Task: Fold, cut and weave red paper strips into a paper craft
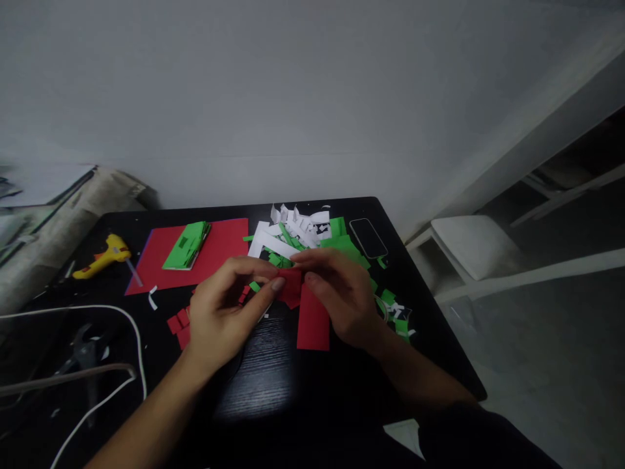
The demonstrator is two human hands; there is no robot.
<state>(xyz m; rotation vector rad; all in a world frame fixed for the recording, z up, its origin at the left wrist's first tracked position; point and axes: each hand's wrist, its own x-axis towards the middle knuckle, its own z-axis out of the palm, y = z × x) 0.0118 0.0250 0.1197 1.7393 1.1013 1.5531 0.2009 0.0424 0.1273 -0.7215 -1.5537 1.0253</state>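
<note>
Between my two hands is a small piece of red paper [290, 288], above the middle of the black table. My left hand [227, 306] pinches its left side between thumb and fingers. At its upper right, the fingers of my right hand [342, 293] close on the paper's edge, partly hiding it. A longer red paper strip [313, 320] lies just below, next to my right hand. Small red paper pieces [180, 324] are beside my left wrist. Behind the hands is a heap of white paper scraps [303, 228] mixed with green ones.
A yellow glue gun [103, 256] lies at the left, near a red sheet [229, 238] bearing a folded green paper stack [185, 245]. A phone [368, 238] rests at the right. White cable [131, 316] loops over the left side, close to pliers [86, 355]. A white stool [469, 244] stands beyond.
</note>
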